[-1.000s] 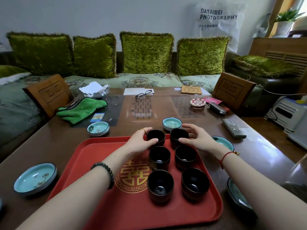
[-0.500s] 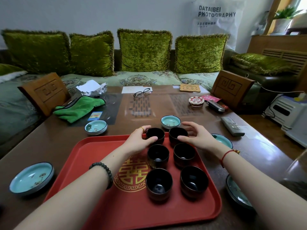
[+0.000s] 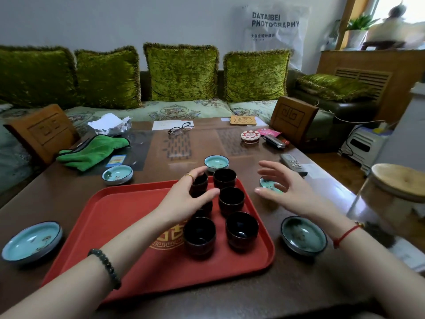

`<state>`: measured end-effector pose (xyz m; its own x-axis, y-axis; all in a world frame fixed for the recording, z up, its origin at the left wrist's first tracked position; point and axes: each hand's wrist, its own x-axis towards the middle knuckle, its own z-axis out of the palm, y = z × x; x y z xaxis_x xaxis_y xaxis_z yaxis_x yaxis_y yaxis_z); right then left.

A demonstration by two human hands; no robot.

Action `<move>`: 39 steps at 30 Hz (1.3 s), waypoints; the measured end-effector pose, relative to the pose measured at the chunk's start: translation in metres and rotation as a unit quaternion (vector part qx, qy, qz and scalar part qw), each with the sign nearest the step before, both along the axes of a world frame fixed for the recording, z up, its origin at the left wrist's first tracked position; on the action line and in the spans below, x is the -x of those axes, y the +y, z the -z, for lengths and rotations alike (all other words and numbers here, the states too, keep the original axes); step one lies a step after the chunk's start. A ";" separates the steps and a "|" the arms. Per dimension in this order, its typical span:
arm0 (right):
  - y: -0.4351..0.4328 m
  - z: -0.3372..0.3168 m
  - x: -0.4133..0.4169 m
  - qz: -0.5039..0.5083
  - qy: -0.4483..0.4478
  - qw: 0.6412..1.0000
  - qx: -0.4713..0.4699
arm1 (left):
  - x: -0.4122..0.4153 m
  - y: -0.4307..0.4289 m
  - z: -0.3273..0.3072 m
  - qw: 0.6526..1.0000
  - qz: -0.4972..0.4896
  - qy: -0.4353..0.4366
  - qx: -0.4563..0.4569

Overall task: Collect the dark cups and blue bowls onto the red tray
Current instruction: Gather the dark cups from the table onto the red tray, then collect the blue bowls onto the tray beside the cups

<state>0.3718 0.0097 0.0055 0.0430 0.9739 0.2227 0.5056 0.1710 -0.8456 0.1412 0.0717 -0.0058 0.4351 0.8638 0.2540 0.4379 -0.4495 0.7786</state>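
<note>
Several dark cups stand in two rows on the red tray (image 3: 128, 226). My left hand (image 3: 184, 201) curls around the back-left dark cup (image 3: 200, 180) and partly hides the middle-left cup (image 3: 205, 209). The other cups (image 3: 225, 178) (image 3: 231, 200) (image 3: 241, 230) (image 3: 199, 234) stand free. My right hand (image 3: 287, 192) hovers with its fingers spread, right of the tray, over a blue bowl (image 3: 268, 183) that it partly covers. More blue bowls lie on the table: behind the tray (image 3: 216, 162), back left (image 3: 117, 174), far left (image 3: 32, 241) and right of the tray (image 3: 303, 234).
A green cloth (image 3: 92, 153), glasses (image 3: 180, 130), a round tin (image 3: 250, 136) and a remote (image 3: 293, 163) lie on the brown table beyond the tray. A glass jar with a wooden lid (image 3: 400, 185) stands at the right edge. Wooden chair backs flank the table.
My right hand has let go of the back-right cup and moved right, fingers spread, over the blue bowl. My left hand stays at the back-left cup.
</note>
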 end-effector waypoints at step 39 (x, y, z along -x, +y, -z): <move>-0.094 0.044 -0.047 0.103 -0.034 0.994 0.006 | -0.102 -0.099 0.023 0.989 0.117 -0.006 0.086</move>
